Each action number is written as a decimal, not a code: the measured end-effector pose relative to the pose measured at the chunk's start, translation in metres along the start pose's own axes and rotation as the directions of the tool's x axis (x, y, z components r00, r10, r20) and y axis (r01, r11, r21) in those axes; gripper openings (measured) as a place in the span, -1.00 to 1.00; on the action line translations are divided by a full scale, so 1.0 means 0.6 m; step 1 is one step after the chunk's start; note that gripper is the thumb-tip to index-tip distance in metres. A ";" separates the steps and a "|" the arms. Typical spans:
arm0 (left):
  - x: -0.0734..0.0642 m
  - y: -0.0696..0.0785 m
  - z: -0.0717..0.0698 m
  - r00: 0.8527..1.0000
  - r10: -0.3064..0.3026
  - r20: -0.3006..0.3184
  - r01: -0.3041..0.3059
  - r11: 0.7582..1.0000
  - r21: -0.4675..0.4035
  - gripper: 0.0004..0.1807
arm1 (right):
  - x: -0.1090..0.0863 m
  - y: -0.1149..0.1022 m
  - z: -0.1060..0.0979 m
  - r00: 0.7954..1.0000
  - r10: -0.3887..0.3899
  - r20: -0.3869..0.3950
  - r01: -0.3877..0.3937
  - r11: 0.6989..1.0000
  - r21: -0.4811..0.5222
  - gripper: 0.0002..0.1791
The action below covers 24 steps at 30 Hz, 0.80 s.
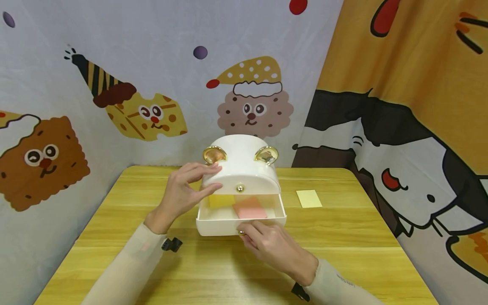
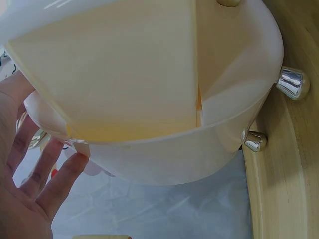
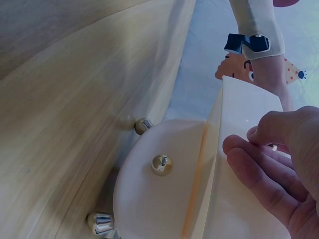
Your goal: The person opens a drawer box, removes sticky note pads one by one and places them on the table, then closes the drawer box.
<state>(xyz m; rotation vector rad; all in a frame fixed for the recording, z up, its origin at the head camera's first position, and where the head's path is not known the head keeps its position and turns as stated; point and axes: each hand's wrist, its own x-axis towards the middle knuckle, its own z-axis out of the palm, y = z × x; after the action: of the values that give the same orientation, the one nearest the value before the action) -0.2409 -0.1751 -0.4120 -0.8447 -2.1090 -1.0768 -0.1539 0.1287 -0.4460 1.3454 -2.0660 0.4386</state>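
Note:
A white drawer box (image 1: 240,169) with gold-rimmed ears stands on the table, its middle drawer (image 1: 217,228) pulled out. Inside that drawer lie a yellow sticky note (image 1: 222,201) and a pink sticky note (image 1: 249,208). My right hand (image 1: 272,245) pinches the drawer's small gold knob (image 1: 241,232) between thumb and fingers. At the box's left side, my left hand (image 1: 184,186) rests with fingers fairly straight, fingertips by the left ear and thumb on the front. A closed lower front with a round knob (image 3: 162,164) shows beneath the drawer in the right wrist view.
On the wooden table (image 1: 335,245), a pale yellow sticky note (image 1: 309,198) lies right of the box. Short metallic feet (image 2: 292,83) hold the box up. Behind the table hangs a cloth (image 1: 160,34) printed with cartoon figures.

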 end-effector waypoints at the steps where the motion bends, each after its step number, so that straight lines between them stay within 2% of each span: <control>1: 0.000 0.001 0.000 1.000 0.001 -0.002 -0.001 1.000 -0.002 -0.50 | 0.000 -0.001 -0.001 1.000 0.001 0.000 -0.001 1.000 -0.002 -0.53; 11: -0.001 0.000 0.000 1.000 -0.002 0.003 0.002 1.000 0.009 -0.50 | -0.002 -0.009 -0.004 1.000 -0.011 -0.010 0.011 1.000 -0.008 -0.53; 24: 0.000 0.001 0.002 1.000 0.003 -0.019 -0.003 1.000 0.008 -0.47 | -0.012 -0.016 -0.008 1.000 -0.001 0.029 0.001 1.000 -0.006 -0.80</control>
<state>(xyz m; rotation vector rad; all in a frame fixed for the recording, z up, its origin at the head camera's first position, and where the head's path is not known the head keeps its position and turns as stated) -0.2406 -0.1737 -0.4126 -0.8306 -2.0938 -1.0700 -0.1415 0.1327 -0.4477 1.3567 -2.0882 0.4146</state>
